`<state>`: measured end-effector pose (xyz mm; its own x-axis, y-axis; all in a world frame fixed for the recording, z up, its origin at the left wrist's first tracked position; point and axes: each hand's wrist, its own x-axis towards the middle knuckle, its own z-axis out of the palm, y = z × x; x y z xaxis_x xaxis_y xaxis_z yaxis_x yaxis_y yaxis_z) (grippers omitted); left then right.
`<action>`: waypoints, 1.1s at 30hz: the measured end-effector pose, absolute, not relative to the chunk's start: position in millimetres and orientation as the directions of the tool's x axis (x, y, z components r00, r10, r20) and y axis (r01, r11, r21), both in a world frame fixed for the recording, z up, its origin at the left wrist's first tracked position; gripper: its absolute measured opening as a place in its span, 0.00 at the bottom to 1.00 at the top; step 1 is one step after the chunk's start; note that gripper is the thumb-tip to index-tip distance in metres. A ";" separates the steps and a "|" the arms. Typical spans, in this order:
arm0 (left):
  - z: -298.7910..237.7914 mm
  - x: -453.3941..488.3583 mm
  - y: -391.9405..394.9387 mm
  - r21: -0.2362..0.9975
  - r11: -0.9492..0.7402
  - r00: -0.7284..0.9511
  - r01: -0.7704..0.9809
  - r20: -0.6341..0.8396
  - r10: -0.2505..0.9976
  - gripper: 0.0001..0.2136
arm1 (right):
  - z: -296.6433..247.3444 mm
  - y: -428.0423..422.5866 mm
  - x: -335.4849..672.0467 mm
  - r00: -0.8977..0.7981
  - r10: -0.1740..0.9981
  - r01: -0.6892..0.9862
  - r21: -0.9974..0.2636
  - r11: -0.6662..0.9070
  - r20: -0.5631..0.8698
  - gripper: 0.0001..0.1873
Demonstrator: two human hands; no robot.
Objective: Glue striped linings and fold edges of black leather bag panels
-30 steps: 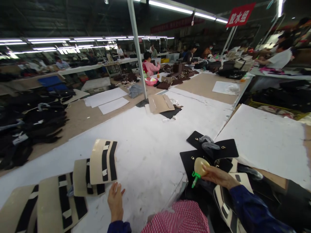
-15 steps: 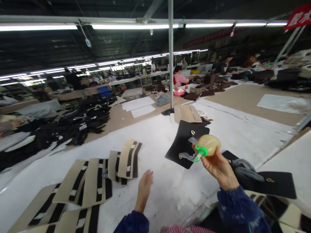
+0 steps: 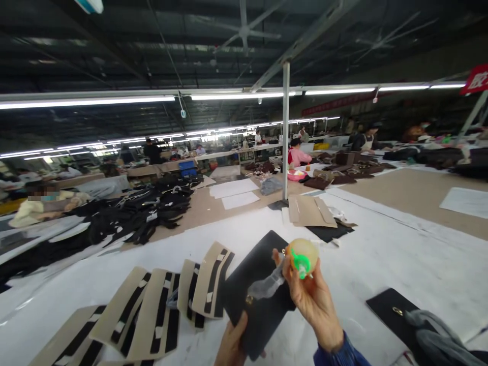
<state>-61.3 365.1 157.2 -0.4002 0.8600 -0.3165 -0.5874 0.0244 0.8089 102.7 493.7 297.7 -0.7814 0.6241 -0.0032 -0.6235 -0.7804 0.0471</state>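
Observation:
My right hand (image 3: 314, 305) is closed around a squat, yellowish squeeze bottle (image 3: 308, 250) with a bright green cap. Its green nozzle end faces me. My left hand (image 3: 233, 341) grips the near edge of a black flat panel (image 3: 259, 277), thumb on top and fingers underneath. The panel is tilted, and its gold-coloured metal fitting (image 3: 249, 300) has a strip of grey translucent wrap (image 3: 269, 285) attached. That strip runs up to the fingers of my right hand, where I cannot tell if it is pinched. Part of the panel is hidden behind my right hand.
Beige panels with black strips (image 3: 152, 310) lie overlapping on the white-covered table at left. Another black panel (image 3: 392, 305) with grey cloth is at right. Beyond stand a metal post (image 3: 285, 152), brown card pieces (image 3: 310, 211), a black heap (image 3: 152, 208) and several people working.
My left hand, free before, has taken hold of the black panel and lifted it off the table. The bottle has moved left and turned its nozzle towards me. The view has tilted up.

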 end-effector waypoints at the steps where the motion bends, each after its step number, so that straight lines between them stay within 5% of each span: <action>1: 156.3 -66.8 362.1 0.827 0.053 -0.420 -0.560 -0.338 0.842 0.32 | 291.7 494.8 99.4 -0.782 0.624 -0.624 0.007 -0.782 -0.014 0.48; 5: 162.7 -101.6 338.4 0.888 0.054 -0.533 -0.457 -0.322 0.782 0.24 | 257.6 503.6 104.9 -0.779 0.625 -0.606 -0.210 -0.767 -0.037 0.31; 9: 190.2 -114.9 324.1 0.996 0.010 -0.710 -0.092 -0.072 0.701 0.19 | 230.0 505.2 137.7 -0.749 0.650 -0.603 -0.271 -0.750 -0.131 0.27; 13: 215.5 -69.8 343.5 0.984 0.120 -0.463 0.133 -0.045 0.885 0.16 | 237.0 496.4 166.5 -0.676 0.703 -0.662 -0.235 -0.711 -0.220 0.36; 16: 210.8 -31.1 362.5 0.984 0.166 -0.344 0.057 -0.137 0.929 0.22 | 250.0 490.6 172.7 -0.608 0.758 -0.714 -0.254 -0.653 -0.237 0.42; 19: 190.4 -23.6 366.5 0.982 0.182 -0.459 0.048 -0.140 0.877 0.24 | 250.3 487.9 174.1 -0.564 0.777 -0.731 -0.268 -0.627 -0.279 0.48; 23: 160.7 -57.9 346.6 0.965 0.260 -0.713 0.041 -0.154 0.684 0.40 | 236.1 484.0 182.1 -0.535 0.776 -0.743 -0.252 -0.620 -0.334 0.52; 26: 137.0 -80.1 321.1 0.921 0.375 -0.814 -0.110 -0.300 0.498 0.48 | 229.2 480.1 186.5 -0.543 0.786 -0.742 -0.269 -0.614 -0.296 0.48; 29: 111.3 -78.7 299.4 0.815 0.446 -0.752 -0.369 -0.544 0.372 0.39 | 226.9 479.8 177.5 -0.582 0.772 -0.718 -0.283 -0.636 -0.257 0.46; 33: 85.8 -62.7 297.0 0.630 0.419 -0.506 -0.654 -0.776 0.376 0.21 | 216.6 488.1 138.7 -0.661 0.709 -0.647 -0.292 -0.705 -0.247 0.43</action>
